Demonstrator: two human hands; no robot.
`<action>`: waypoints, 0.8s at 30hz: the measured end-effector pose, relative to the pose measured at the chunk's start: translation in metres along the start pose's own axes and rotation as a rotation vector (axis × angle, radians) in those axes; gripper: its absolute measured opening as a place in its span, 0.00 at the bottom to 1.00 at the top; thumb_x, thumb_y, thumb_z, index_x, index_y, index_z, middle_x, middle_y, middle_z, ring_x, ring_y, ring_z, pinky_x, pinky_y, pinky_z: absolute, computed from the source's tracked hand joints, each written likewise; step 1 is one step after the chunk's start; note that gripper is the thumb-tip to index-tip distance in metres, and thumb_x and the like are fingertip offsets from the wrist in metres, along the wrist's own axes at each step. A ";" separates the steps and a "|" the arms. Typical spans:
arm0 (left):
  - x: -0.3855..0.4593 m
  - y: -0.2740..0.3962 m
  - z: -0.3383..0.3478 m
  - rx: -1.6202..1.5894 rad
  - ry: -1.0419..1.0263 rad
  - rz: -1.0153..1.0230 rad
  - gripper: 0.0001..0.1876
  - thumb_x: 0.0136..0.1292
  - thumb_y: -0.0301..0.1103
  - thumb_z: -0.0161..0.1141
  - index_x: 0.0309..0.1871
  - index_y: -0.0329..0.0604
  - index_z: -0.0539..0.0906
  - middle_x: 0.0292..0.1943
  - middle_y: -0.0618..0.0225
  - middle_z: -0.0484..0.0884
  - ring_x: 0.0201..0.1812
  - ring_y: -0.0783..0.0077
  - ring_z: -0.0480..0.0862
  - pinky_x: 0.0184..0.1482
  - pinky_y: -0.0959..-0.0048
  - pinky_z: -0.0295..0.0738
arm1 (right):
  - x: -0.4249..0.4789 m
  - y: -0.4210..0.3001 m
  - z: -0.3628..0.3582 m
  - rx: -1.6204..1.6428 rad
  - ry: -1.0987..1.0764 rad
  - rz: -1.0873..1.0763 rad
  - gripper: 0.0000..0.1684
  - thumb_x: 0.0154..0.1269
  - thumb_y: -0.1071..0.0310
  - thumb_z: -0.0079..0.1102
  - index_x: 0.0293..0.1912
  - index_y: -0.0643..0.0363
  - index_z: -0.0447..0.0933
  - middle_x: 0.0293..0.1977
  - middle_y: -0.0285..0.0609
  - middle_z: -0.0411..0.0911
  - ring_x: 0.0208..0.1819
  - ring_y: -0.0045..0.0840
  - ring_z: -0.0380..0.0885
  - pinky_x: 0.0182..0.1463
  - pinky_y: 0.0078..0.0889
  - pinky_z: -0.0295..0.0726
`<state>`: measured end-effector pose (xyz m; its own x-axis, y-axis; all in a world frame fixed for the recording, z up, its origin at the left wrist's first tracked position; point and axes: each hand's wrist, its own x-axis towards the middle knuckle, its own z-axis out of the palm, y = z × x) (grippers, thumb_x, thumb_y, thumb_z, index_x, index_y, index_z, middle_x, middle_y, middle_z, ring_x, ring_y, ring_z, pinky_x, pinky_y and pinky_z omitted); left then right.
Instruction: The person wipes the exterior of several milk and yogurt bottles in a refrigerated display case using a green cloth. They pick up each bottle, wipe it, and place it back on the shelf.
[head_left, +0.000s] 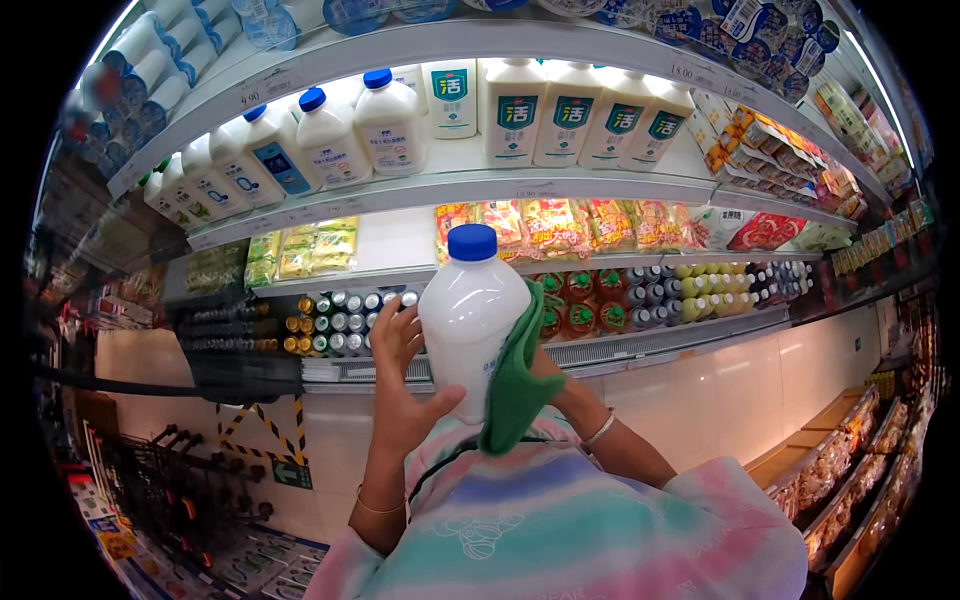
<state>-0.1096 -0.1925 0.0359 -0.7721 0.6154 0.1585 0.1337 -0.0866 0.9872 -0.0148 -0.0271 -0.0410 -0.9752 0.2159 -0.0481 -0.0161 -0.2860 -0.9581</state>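
Upright in front of my chest is a white plastic bottle (469, 315) with a blue screw cap (472, 242). My left hand (401, 405) supports its left side. The thumb lies across the lower front, while the other fingers are spread along the side. A folded green cloth (517, 390) is pressed against the bottle's right side. Behind that cloth is my right hand (546, 367), mostly covered, with only the part near the wrist showing.
A lit refrigerated shelf unit stands ahead. Its middle shelf (457, 184) bears white bottles (390, 124) and several cartons (517, 116). Lower down are bagged foods (555, 225), cans (349, 322) and drink bottles (581, 304). Shopping carts (180, 480) stand lower left; a rack of packaged goods (832, 465) stands right.
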 end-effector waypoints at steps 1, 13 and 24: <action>0.008 0.002 0.011 -0.077 0.018 -0.002 0.55 0.42 0.40 0.74 0.71 0.44 0.50 0.60 0.55 0.66 0.62 0.58 0.70 0.62 0.59 0.64 | 0.001 -0.007 -0.004 -0.102 -0.019 0.011 0.38 0.49 0.64 0.71 0.58 0.63 0.65 0.50 0.42 0.73 0.51 0.22 0.72 0.56 0.30 0.73; 0.029 0.008 0.033 -0.614 0.441 -0.130 0.34 0.51 0.25 0.65 0.63 0.39 0.63 0.49 0.58 0.75 0.47 0.63 0.80 0.47 0.67 0.80 | -0.010 0.040 0.002 -0.499 0.223 -0.346 0.25 0.57 0.64 0.67 0.52 0.64 0.71 0.44 0.40 0.75 0.46 0.24 0.72 0.53 0.29 0.73; 0.023 -0.001 0.015 -0.903 0.199 -0.067 0.35 0.57 0.50 0.55 0.62 0.33 0.67 0.54 0.51 0.77 0.51 0.56 0.81 0.53 0.61 0.79 | -0.034 0.016 0.013 -0.585 0.176 -0.324 0.25 0.58 0.62 0.65 0.52 0.64 0.71 0.42 0.40 0.75 0.43 0.23 0.72 0.50 0.28 0.72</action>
<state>-0.1182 -0.1666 0.0380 -0.8645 0.5023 0.0176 -0.3853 -0.6848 0.6185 0.0157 -0.0514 -0.0512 -0.8901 0.3683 0.2686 -0.1306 0.3586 -0.9243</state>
